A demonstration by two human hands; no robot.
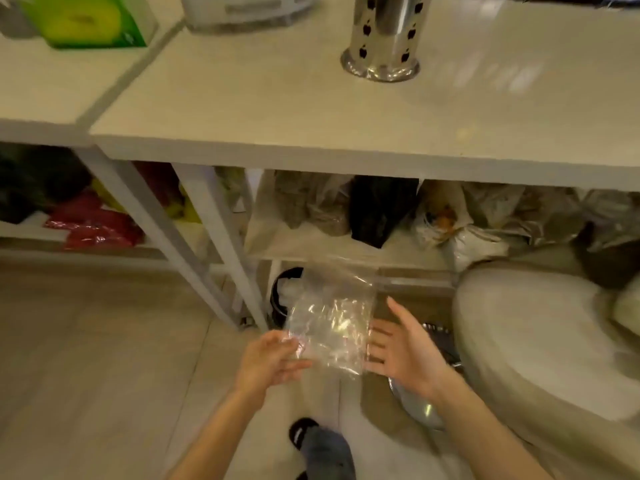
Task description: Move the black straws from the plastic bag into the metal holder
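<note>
— What's in your hands?

— My left hand [268, 358] has the clear plastic bag [332, 327] pinched at its lower left corner, thumb and fingertips closed on the film. The bag hangs in the air below the front edge of the white table [277, 109], in front of the lower shelf.

— Which way does it run?

— Its long side goes from my hands up and away toward the shelf, leaning a little to the right; the far end looks like the mouth, though the blur makes that hard to judge. The film is crumpled and shiny, and I can't make out any black straws inside it.

— And your other hand?

— My right hand [403, 348] is spread open, palm turned toward the bag, fingers loose. The fingertips sit right at the bag's right edge; whether they touch it I can't tell. So the bag lies between my two hands, gripped only on the left.

— Where's the holder?

— The metal holder [384, 36] stands upright on the table top, well back from the front edge and a bit right of the middle. It's a shiny tube with punched holes and a flared foot; its top is cut off by the frame. It's far above the bag, well apart from both hands.

— Anything else up there?

— A green box [90, 20] at the far left corner of the neighbouring table.
</note>
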